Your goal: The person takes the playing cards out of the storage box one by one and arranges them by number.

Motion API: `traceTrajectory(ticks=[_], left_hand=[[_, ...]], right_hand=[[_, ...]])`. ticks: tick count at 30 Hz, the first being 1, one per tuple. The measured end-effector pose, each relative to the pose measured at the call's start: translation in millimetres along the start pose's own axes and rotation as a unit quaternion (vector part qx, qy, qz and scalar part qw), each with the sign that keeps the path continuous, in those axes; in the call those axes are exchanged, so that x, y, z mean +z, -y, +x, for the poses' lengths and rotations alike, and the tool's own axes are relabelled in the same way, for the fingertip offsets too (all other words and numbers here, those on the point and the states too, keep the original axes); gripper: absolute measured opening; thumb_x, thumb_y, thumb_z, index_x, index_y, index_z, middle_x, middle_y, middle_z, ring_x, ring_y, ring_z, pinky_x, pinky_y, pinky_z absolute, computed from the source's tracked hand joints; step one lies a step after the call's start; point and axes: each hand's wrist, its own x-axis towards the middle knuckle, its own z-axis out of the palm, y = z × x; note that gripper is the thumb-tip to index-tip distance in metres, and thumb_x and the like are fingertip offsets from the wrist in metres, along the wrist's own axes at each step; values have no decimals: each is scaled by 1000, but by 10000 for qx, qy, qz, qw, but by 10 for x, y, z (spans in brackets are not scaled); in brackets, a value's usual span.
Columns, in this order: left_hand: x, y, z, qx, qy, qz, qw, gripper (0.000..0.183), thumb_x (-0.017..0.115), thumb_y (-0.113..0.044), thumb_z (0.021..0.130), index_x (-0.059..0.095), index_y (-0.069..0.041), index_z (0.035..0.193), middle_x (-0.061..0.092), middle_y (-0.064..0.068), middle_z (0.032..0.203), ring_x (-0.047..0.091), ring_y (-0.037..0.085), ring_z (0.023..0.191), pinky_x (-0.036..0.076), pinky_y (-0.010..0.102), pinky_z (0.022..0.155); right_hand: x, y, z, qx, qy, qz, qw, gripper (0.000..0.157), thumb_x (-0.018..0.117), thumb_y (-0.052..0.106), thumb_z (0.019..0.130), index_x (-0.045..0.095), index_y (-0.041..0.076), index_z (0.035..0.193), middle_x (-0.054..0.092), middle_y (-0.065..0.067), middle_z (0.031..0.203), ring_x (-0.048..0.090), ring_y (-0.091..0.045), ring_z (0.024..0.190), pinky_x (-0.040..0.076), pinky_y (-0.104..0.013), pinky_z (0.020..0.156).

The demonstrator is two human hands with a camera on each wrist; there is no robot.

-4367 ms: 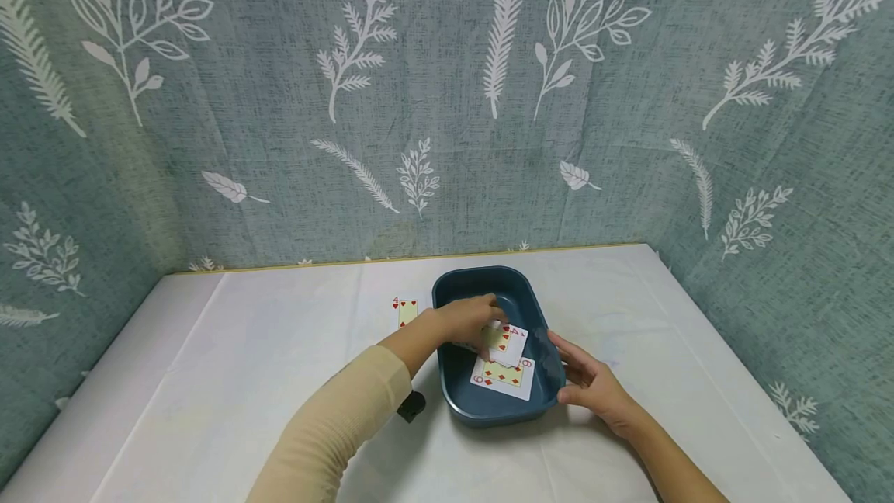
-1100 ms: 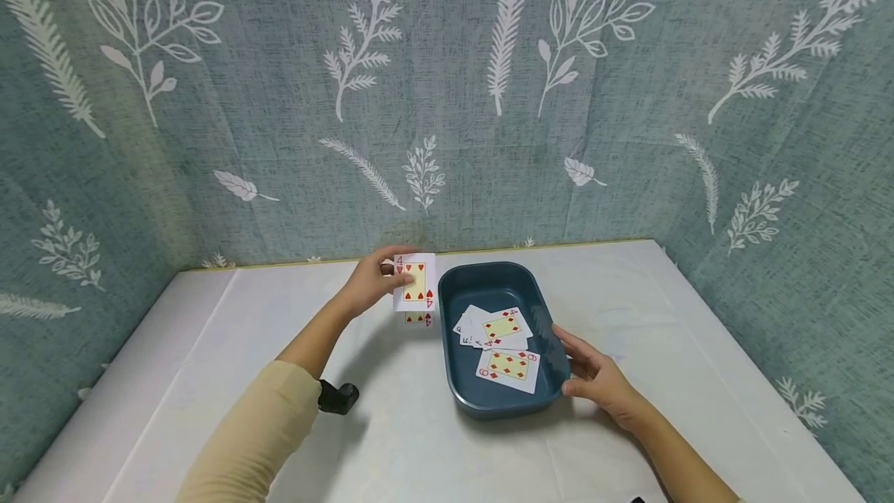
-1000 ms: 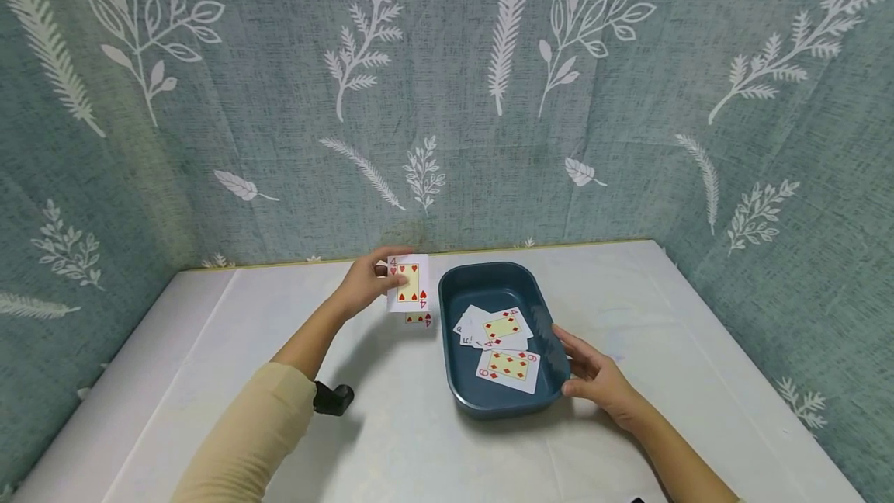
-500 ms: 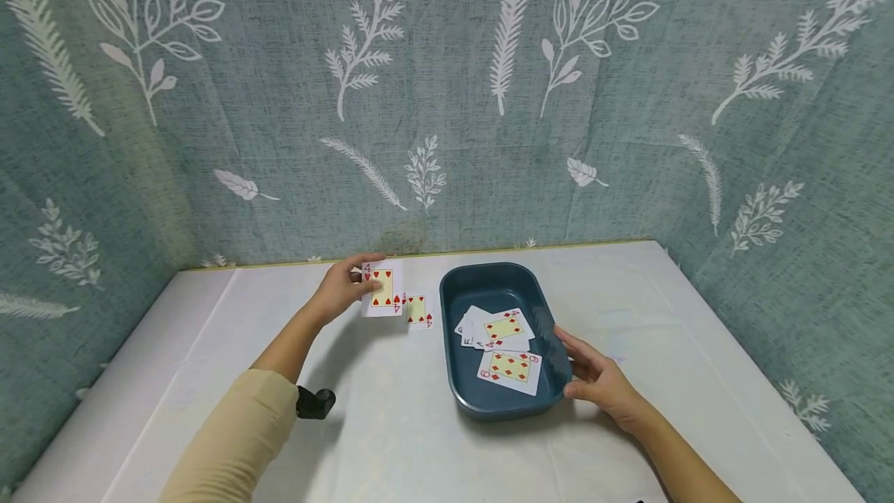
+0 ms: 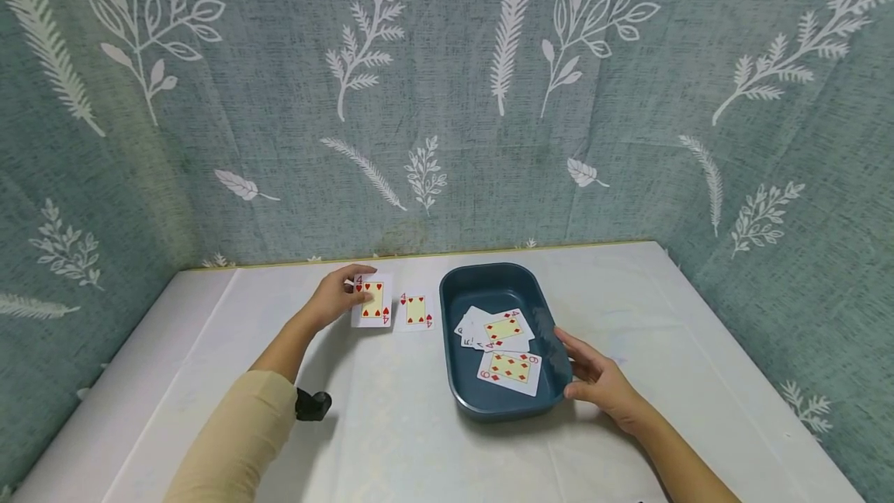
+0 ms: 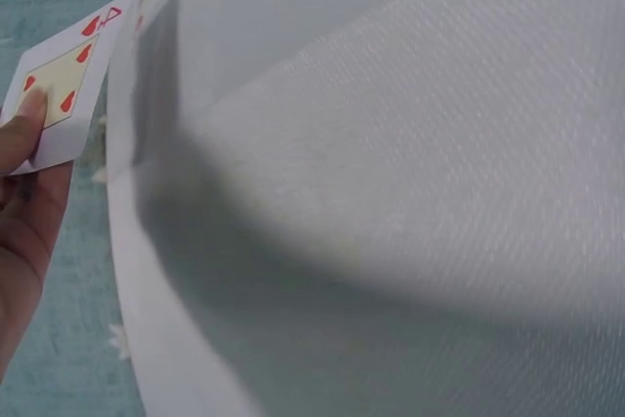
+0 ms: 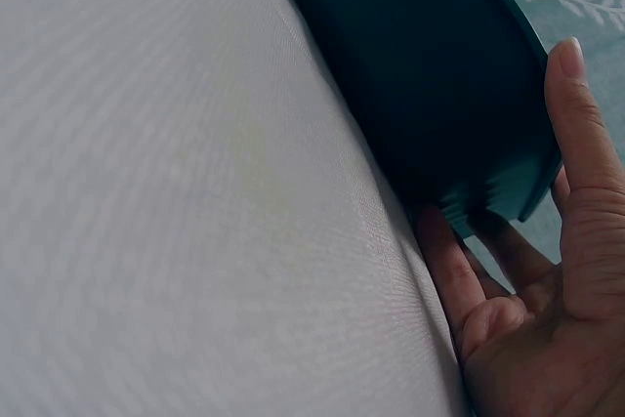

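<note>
My left hand [image 5: 328, 301] pinches a four of hearts playing card [image 5: 374, 305] between thumb and fingers, low over the white table. Just right of it, another four of hearts card [image 5: 417, 312] lies face up. A dark blue plastic tub [image 5: 504, 279] stands farther right. Inside it, a four of diamonds card [image 5: 504, 327] tops several overlapping cards, and a six of diamonds card [image 5: 515, 369] lies nearer me. My right hand [image 5: 604, 393] touches the tub's outer right wall with spread, relaxed fingers. In the right wrist view, its thumb [image 7: 578, 124] stands beside the rim.
The white tabletop [image 5: 391, 425] reaches back to a green-grey curtain [image 5: 279, 177] with a white leaf pattern. A small black device [image 5: 313, 405] sits at my left wrist.
My left hand lifted a four of hearts from the tub, carried it left past the other four of hearts and lowered it towards the table. My right hand stayed at the tub.
</note>
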Motion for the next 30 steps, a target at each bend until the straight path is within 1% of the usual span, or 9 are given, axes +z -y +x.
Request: traceTrajectory(ticks=[4, 8, 11, 15, 18, 20, 23, 27, 30], left_hand=[[34, 62, 32, -162, 58, 51, 9998, 50, 66, -7, 88, 50, -4, 135, 54, 22, 121, 57, 29, 96, 47, 30, 69], [65, 104, 47, -236, 64, 39, 9997, 49, 66, -6, 88, 50, -3, 134, 55, 22, 120, 57, 30, 98, 48, 30, 71], [90, 120, 52, -209, 8, 125, 9997, 48, 66, -5, 87, 51, -2, 133, 56, 22, 117, 57, 29, 95, 47, 31, 70], [130, 148, 74, -118, -87, 321, 9994, 47, 67, -3, 86, 53, 0, 131, 59, 20, 108, 57, 25, 87, 45, 29, 67], [158, 183, 95, -49, -160, 490, 9987, 46, 68, -3, 84, 55, 1, 128, 61, 20, 102, 57, 24, 86, 45, 30, 68], [173, 206, 100, -20, -172, 632, 9978, 46, 69, -3, 84, 55, 1, 128, 62, 20, 103, 57, 24, 87, 45, 32, 71], [190, 232, 100, -74, -168, 747, 9970, 47, 70, -5, 84, 56, -1, 128, 60, 21, 109, 57, 27, 92, 45, 37, 77], [202, 244, 95, -159, -131, 779, 9967, 48, 70, -6, 84, 55, -2, 129, 58, 23, 116, 57, 32, 100, 45, 45, 84], [202, 240, 103, -212, -109, 808, 9964, 48, 69, -7, 85, 54, -2, 130, 57, 24, 120, 55, 35, 106, 44, 48, 89]], right_hand=[[1, 4, 4, -58, 28, 30, 10000, 81, 74, 24, 83, 29, 6, 148, 37, -34, 140, 57, -12, 111, 44, -18, 91], [6, 9, 9, -90, 63, 49, 9999, 81, 74, 24, 83, 29, 6, 148, 37, -34, 140, 57, -13, 111, 44, -18, 91], [5, 10, 10, -81, 80, 50, 9999, 81, 74, 26, 83, 29, 7, 148, 36, -34, 140, 56, -13, 111, 43, -18, 92], [-3, 3, 4, -53, 27, 27, 10000, 82, 74, 27, 82, 30, 7, 148, 37, -33, 140, 56, -13, 111, 43, -18, 92], [-5, -8, -1, -56, 3, 9, 10000, 82, 74, 28, 82, 30, 7, 148, 37, -33, 140, 56, -13, 111, 43, -18, 92], [-4, -15, -3, -76, 30, 33, 10000, 82, 74, 29, 82, 30, 7, 148, 37, -33, 140, 56, -13, 110, 43, -18, 92], [-3, -23, -4, -119, 76, 84, 9999, 82, 74, 29, 83, 29, 6, 148, 37, -34, 140, 56, -12, 111, 43, -18, 92], [-7, -24, -1, -157, 84, 92, 9998, 82, 73, 28, 83, 29, 5, 148, 36, -34, 140, 56, -12, 112, 43, -17, 92], [-12, -15, 3, -144, 69, 64, 9999, 82, 73, 28, 83, 29, 5, 148, 36, -33, 140, 56, -12, 112, 43, -17, 92]])
